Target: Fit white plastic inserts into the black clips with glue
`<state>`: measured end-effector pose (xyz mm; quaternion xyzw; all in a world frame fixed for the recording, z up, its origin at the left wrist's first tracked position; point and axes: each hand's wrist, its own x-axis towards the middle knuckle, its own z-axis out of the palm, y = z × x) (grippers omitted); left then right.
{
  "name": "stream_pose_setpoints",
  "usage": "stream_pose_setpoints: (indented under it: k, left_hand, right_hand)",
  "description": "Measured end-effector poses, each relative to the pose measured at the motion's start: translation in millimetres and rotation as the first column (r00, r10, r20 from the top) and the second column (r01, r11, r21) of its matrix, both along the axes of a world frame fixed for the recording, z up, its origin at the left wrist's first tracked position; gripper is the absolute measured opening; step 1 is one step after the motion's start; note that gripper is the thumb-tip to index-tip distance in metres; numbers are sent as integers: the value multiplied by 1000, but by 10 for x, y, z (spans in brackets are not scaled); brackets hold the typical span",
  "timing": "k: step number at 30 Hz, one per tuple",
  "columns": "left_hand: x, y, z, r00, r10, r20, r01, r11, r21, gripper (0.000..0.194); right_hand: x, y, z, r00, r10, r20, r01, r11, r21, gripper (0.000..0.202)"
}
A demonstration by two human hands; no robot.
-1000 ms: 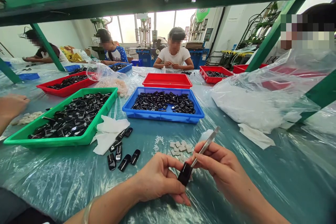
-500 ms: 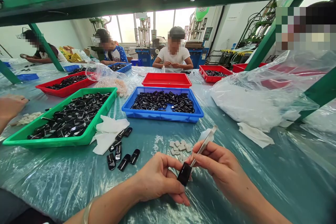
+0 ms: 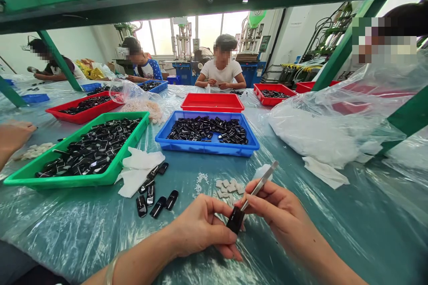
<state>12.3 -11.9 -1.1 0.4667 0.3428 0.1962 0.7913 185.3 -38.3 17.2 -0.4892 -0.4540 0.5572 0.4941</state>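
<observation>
Pinched between thumb and fingers of my left hand [image 3: 200,227] is a small glossy black plastic piece [image 3: 236,220], held tilted above the table. My right hand [image 3: 279,209] grips metal tweezers [image 3: 264,179] at a slant, their lower tip meeting the upper end of the black piece. Exactly what the tip touches is too small to make out. Just beyond my hands lie small off-white pads [image 3: 230,185] and a scatter of tiny white bits [image 3: 201,181]. To the left, several loose black pieces [image 3: 158,207] rest near a crumpled white tissue [image 3: 138,164].
Black pieces fill a green tray [image 3: 76,181] at left and a blue tray [image 3: 207,147] ahead. Behind stands a red tray [image 3: 212,103]. Plastic bags [image 3: 334,129] lie at right under a green frame [image 3: 354,49]. A co-worker's hand [image 3: 15,136] is at far left; others sit opposite.
The tweezers and my right hand have shifted very slightly, and the black piece has tilted a little. My left hand stays almost still.
</observation>
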Motion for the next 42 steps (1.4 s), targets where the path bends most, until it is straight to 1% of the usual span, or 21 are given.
stream_pose_setpoints:
  k: [6,11,18,24,35,42]
  left_hand:
    - [25,-8,6,1000,-14,-17,14,1000,24,33]
    - [23,2,-6,1000,-20,10,20,1000,1,38]
    - [17,4,-22,999,-22,26,22,1000,-19,35]
    - [23,8,-28,999,-24,28,25,999,-20,34]
    - [22,1,7,1000,-18,-2,18,1000,-19,35]
    - [12,12,-17,999,-30,13,30,999,-23,34]
  right_hand:
    - [18,-12,6,1000,23,17,-23,1000,10,23]
    - [24,0,0,999,22,29,-22,1000,17,21]
    - [-20,0,12,1000,-4,23,4,1000,-6,26]
    - [-35,-21,21,1000,3,16,-3,1000,-14,23]
    - [-32,-22,29,1000,6,21,-6,1000,-17,23]
    - [-43,-18,-3,1000,19,-2,-19,1000,-5,20]
